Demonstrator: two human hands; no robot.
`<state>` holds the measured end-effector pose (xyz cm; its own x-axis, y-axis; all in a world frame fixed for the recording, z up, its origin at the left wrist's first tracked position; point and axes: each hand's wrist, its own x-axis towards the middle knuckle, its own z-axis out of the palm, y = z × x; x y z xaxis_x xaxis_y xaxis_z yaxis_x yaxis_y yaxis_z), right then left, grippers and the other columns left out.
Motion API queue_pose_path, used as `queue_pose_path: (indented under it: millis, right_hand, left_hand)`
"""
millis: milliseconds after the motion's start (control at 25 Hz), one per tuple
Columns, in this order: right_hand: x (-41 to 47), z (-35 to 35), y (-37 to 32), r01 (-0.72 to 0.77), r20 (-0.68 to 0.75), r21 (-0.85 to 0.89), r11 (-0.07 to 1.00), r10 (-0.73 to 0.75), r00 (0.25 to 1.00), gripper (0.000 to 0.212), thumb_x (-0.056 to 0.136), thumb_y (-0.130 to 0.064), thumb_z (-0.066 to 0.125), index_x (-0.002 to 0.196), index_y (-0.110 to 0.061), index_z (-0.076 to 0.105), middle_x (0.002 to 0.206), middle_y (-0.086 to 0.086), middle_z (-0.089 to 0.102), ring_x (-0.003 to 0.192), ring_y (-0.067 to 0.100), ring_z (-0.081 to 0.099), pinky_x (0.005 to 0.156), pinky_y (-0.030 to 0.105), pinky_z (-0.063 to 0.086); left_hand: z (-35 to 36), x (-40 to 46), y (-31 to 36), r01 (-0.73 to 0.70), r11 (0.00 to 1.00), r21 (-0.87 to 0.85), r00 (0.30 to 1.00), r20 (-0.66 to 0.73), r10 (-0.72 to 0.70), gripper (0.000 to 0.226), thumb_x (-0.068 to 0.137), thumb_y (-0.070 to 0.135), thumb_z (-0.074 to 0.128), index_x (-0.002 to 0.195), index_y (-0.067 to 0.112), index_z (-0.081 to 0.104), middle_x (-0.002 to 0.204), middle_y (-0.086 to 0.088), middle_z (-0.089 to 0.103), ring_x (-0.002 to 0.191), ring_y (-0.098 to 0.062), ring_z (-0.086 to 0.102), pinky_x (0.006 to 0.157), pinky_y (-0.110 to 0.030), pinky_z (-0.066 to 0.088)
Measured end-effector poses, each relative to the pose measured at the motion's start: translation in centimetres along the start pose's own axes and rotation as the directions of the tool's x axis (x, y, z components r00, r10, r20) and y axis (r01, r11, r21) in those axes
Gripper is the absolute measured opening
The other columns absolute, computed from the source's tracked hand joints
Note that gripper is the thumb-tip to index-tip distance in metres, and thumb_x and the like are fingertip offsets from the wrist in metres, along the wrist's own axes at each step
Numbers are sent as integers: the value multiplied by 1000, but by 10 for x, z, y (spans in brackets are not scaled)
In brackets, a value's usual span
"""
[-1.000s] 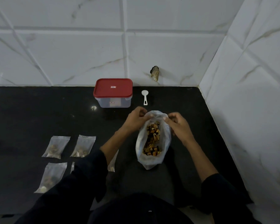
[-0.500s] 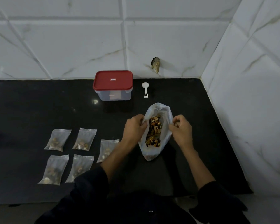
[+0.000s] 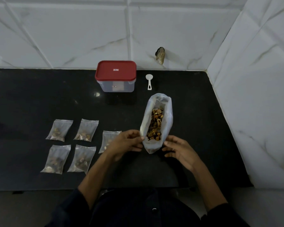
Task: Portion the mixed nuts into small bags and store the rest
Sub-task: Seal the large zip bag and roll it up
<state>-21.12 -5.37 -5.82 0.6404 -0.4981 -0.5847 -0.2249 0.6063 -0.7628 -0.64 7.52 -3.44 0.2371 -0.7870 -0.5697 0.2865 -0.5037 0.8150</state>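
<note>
Large translucent plastic bag [image 3: 168, 112] of mixed nuts [image 3: 156, 125] lying on the black stone bench [image 3: 31, 99], mouth open and facing away from the body, closed bottom end between the two hands. Left hand [image 3: 126, 144] at the bag's near left edge, forearm angled in from lower left, palm turned inward, grip narrow: thumb and fingertips [image 3: 142, 138] pinching the plastic rim. Right hand [image 3: 179, 150] at the bag's near right corner, forearm angled in from lower right, palm facing up and left, fingers loosely spread and relaxed, grip wide, fingertips just touching or beside the plastic; cannot tell which. Dark sleeves pushed up on both forearms.

Left of the left-hand grip, five small clear zip bags with nuts lying flat: nearest small bag [image 3: 109, 140] partly hidden behind the left hand, two more in a far row [image 3: 86, 130] [image 3: 59, 130], two in a near row [image 3: 81, 158] [image 3: 56, 158]. Beyond both grips, toward the white marbled tile wall [image 3: 72, 30], clear rectangular plastic container with red lid [image 3: 116, 76] closed, standing upright. Just right of it, small white plastic scoop [image 3: 149, 81] lying flat, handle pointing toward the large bag's open mouth, apart from it.
</note>
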Motion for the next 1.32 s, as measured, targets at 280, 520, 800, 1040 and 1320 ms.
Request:
queue_pose_path:
  millis: [280, 520, 800, 1040, 1320]
  right_hand:
    - [-3, 13, 0, 61, 22, 62, 996, -63, 998, 25, 80, 1, 67, 104, -2, 68, 98, 12, 70, 89, 20, 68, 75, 30, 57]
    - [-5, 22, -2, 54, -34, 444, 894, -44, 998, 11, 81, -5, 64, 91, -3, 67, 84, 10, 70, 77, 16, 69, 68, 26, 58]
    - [-7, 26, -3, 70, -131, 347, 935, -25, 991, 8, 84, -11, 66, 90, -7, 67, 78, 7, 68, 65, 11, 64, 55, 22, 52]
    - [-17, 38, -8, 147, -371, -147, 978, -192, 909, 6, 87, -8, 61, 85, -4, 58, 64, 9, 56, 46, 14, 49, 42, 26, 40]
    - [-28, 36, -21, 121, -324, -142, 982, -162, 932, 13, 90, -21, 62, 96, -10, 60, 63, 3, 55, 49, 12, 50, 45, 26, 41]
  left_hand:
    - [17, 6, -10, -159, 908, -388, 980, -174, 97, 13, 84, 8, 64, 97, 6, 62, 101, -15, 67, 98, -28, 66, 89, -43, 55]
    - [28, 7, -11, -203, 901, -383, 976, -2, 219, 34, 75, 5, 67, 108, 5, 61, 97, -10, 68, 94, -21, 66, 82, -32, 57]
    - [46, 2, -5, -311, 915, -257, 946, -175, 272, 31, 72, 5, 75, 100, 3, 61, 89, -12, 71, 81, -25, 69, 68, -32, 59]
    - [67, -5, 3, -341, 916, 212, 808, -431, 401, 16, 83, -1, 65, 87, 12, 56, 79, -9, 62, 64, -8, 61, 57, -21, 53]
    - [59, -11, 17, -205, 954, 221, 866, -414, 282, 35, 85, 10, 66, 110, 22, 46, 100, 0, 57, 84, -12, 63, 56, -18, 52]
